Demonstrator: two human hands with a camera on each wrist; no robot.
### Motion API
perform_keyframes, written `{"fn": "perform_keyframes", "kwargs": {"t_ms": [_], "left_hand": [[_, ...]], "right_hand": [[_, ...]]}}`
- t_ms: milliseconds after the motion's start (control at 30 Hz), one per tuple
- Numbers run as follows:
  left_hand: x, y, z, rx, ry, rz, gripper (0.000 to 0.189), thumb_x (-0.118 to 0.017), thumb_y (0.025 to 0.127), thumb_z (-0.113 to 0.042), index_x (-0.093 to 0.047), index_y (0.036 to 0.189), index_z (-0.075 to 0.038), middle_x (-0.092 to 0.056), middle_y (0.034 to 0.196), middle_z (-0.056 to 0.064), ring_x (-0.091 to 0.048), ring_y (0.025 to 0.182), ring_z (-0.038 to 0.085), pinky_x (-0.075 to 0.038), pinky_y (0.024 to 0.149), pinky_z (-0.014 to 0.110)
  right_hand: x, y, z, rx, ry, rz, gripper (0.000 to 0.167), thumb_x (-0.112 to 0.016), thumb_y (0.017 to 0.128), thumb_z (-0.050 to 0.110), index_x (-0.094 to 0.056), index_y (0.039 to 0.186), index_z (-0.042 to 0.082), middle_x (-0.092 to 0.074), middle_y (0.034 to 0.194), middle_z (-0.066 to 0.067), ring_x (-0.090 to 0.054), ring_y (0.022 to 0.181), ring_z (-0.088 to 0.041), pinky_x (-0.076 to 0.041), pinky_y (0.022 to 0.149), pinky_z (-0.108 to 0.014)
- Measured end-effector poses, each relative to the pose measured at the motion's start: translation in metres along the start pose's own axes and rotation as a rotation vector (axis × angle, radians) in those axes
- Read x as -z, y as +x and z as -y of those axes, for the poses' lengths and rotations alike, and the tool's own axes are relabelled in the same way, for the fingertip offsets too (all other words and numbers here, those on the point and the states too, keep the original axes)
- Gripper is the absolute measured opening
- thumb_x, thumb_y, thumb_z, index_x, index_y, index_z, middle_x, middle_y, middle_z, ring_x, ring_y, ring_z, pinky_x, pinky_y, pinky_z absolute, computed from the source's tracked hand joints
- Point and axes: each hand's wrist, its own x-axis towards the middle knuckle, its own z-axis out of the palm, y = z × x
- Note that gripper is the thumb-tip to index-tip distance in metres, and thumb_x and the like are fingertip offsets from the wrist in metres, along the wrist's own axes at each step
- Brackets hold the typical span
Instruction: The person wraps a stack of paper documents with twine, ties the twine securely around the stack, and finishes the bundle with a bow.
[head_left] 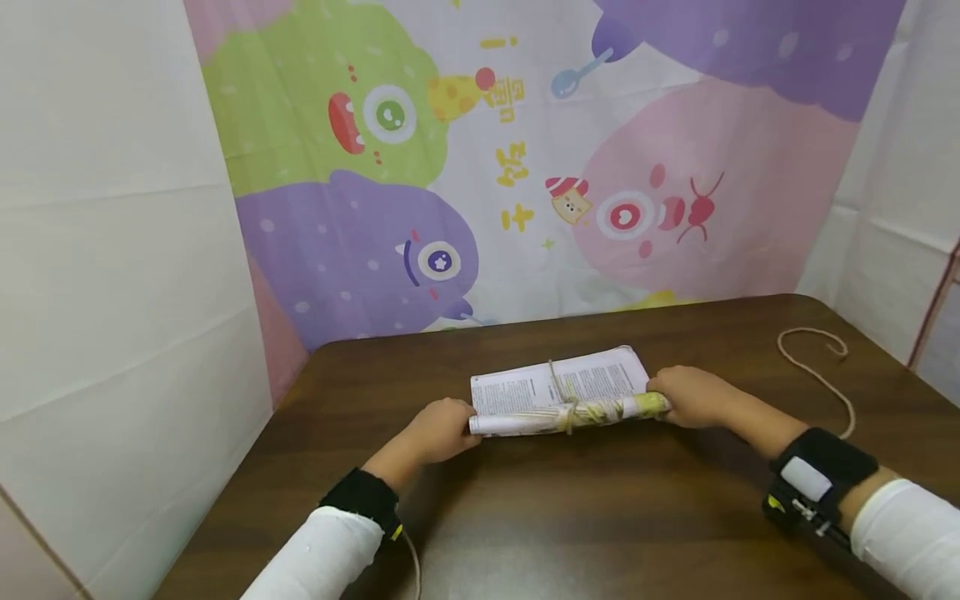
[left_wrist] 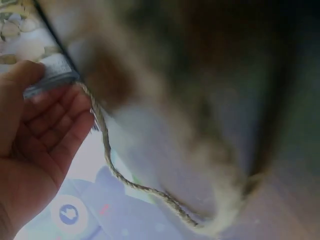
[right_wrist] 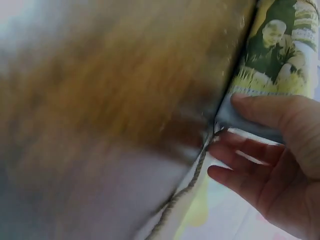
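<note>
A printed booklet (head_left: 558, 387) lies on the table, its near side rolled into a tube (head_left: 517, 423) with coloured pictures outside. A thin twine (head_left: 557, 379) crosses the page near the middle and passes over the roll. At the roll's left end, my left hand (head_left: 442, 429) pinches the paper; in the left wrist view the thumb lies on top and the fingers underneath. My right hand (head_left: 693, 396) pinches the right end, thumb over the picture side in the right wrist view. Twine (left_wrist: 107, 145) hangs beside the left fingers, and twine (right_wrist: 190, 185) beside the right fingers.
The twine's loose length (head_left: 817, 379) curls over the table's right side. Another stretch of twine (head_left: 415, 562) shows near the left wrist. Behind the brown table (head_left: 525, 517) hangs a cartoon-printed cloth (head_left: 525, 275), with white cloth (head_left: 120, 250) at the left.
</note>
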Motion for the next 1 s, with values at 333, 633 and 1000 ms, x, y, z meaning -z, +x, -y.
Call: {"fn": "perform_keyframes", "kwargs": {"t_ms": [333, 633, 1000], "left_hand": [[0.000, 0.008, 0.018, 0.070, -0.248, -0.151, 0.021, -0.060, 0.091, -0.009, -0.064, 0.072, -0.006, -0.052, 0.065, -0.003, -0.044, 0.058, 0.010, -0.039, 0.054, 0.026], [0.002, 0.020, 0.012, 0.158, -0.209, -0.132, 0.022, -0.079, 0.082, -0.017, -0.068, 0.092, -0.003, -0.066, 0.082, 0.005, -0.057, 0.071, 0.015, -0.049, 0.067, 0.037], [0.037, 0.019, 0.006, 0.213, -0.296, -0.321, 0.014, -0.074, 0.087, -0.013, -0.064, 0.089, -0.003, -0.059, 0.075, 0.002, -0.054, 0.067, 0.014, -0.046, 0.060, 0.031]], "right_hand": [[0.005, 0.007, -0.018, -0.072, 0.207, -0.075, 0.015, -0.080, 0.075, 0.004, -0.065, 0.075, 0.009, -0.060, 0.067, 0.009, -0.049, 0.058, -0.007, -0.040, 0.054, -0.029], [0.013, 0.010, -0.023, -0.145, 0.260, -0.106, 0.019, -0.074, 0.076, 0.002, -0.061, 0.066, 0.010, -0.053, 0.057, 0.009, -0.040, 0.049, -0.008, -0.034, 0.049, -0.026], [0.056, 0.005, -0.012, -0.266, 0.348, -0.339, 0.014, -0.074, 0.087, 0.010, -0.064, 0.090, 0.000, -0.065, 0.076, -0.004, -0.053, 0.062, -0.015, -0.043, 0.055, -0.031]]}}
